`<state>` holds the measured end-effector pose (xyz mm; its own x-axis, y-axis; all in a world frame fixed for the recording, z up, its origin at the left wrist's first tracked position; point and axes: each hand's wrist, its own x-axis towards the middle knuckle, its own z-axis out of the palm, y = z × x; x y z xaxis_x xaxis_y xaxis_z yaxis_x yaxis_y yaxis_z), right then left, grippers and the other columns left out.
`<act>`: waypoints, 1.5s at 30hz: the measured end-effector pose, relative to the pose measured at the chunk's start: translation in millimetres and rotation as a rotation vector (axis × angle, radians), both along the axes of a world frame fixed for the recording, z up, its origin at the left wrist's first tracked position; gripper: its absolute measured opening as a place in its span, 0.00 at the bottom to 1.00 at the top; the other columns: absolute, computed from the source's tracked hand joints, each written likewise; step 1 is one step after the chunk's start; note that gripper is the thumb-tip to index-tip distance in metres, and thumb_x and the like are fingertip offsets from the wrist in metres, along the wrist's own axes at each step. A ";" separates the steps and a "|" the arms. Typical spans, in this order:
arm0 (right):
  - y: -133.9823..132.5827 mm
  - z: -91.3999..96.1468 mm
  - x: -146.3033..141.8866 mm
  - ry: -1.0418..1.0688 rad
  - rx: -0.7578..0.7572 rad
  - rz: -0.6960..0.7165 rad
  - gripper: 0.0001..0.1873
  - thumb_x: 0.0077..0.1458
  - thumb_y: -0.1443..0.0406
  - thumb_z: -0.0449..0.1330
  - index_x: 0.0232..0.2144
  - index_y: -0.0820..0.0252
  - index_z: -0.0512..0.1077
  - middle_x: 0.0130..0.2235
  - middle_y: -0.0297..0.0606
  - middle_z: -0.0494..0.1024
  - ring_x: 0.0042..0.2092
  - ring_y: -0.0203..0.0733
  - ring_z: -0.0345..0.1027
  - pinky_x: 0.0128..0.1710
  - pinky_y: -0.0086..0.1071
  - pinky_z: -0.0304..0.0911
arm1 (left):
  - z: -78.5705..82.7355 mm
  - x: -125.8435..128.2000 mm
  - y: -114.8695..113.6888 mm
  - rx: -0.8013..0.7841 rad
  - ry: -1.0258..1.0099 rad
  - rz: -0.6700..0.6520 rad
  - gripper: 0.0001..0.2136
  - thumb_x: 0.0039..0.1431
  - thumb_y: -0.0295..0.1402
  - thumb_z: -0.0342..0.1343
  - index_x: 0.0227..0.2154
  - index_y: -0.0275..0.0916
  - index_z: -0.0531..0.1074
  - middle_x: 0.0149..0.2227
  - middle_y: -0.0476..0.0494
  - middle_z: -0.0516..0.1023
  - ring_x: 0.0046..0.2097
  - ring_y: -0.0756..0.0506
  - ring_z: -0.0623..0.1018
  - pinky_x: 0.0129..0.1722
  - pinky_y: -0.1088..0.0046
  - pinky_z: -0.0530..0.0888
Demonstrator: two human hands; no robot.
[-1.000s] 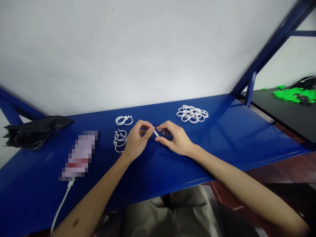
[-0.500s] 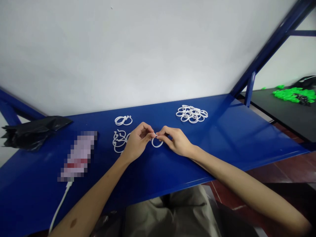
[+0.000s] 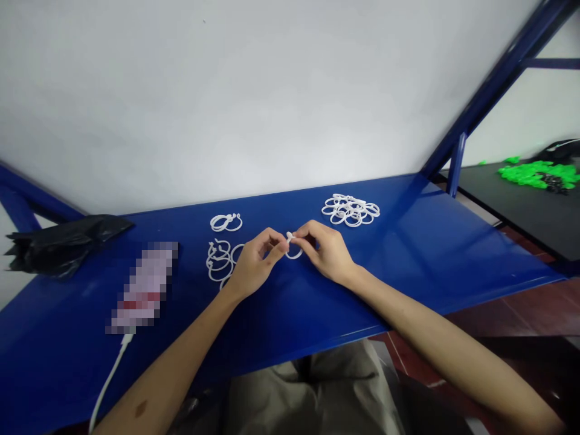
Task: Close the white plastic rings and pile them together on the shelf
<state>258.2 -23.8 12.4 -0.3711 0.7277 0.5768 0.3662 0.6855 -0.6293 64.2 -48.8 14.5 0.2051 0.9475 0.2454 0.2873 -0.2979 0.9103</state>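
Ring (image 3: pixel 293 257) between left hand (image 3: pixel 256 260) and right hand (image 3: pixel 330 251), both pinching near its knob (image 3: pixel 289 235); knob now shows above fingertips, mostly covered 0.5 s ago, so work looks centred on that joint, too small to tell if closed

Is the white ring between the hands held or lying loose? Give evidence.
Held: the left hand and right hand grip the ring near its knob. Whether it's fastened, I cannot tell.
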 end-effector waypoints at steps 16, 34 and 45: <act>44.3 5.9 74.8 -0.166 0.158 -0.255 0.08 0.65 0.65 0.56 0.40 0.57 0.75 0.40 0.41 0.76 0.36 0.41 0.69 0.38 0.37 0.67 | -0.5 -43.1 23.8 0.398 0.767 0.394 0.14 0.68 0.41 0.49 0.46 0.42 0.75 0.50 0.37 0.78 0.55 0.33 0.71 0.56 0.52 0.66; 49.2 -19.7 142.9 -0.283 0.149 -0.394 0.08 0.64 0.62 0.57 0.37 0.59 0.74 0.38 0.41 0.75 0.33 0.40 0.69 0.36 0.37 0.67 | -15.0 -58.6 36.2 0.184 0.992 0.389 0.03 0.62 0.31 0.51 0.33 0.43 0.69 0.39 0.40 0.80 0.46 0.33 0.74 0.41 0.57 0.67; 51.7 -26.4 143.0 -0.405 0.181 -0.421 0.08 0.64 0.63 0.56 0.37 0.58 0.75 0.38 0.45 0.77 0.40 0.49 0.67 0.43 0.43 0.66 | -15.0 -54.0 35.2 0.145 0.978 0.392 0.05 0.63 0.35 0.54 0.38 0.41 0.72 0.38 0.40 0.80 0.46 0.34 0.73 0.43 0.57 0.67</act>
<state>401.3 27.9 -14.0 -0.2889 0.7630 0.5782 0.8146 0.5132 -0.2702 10.2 -13.6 -0.5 0.0606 0.9650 0.2551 0.9743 -0.1128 0.1952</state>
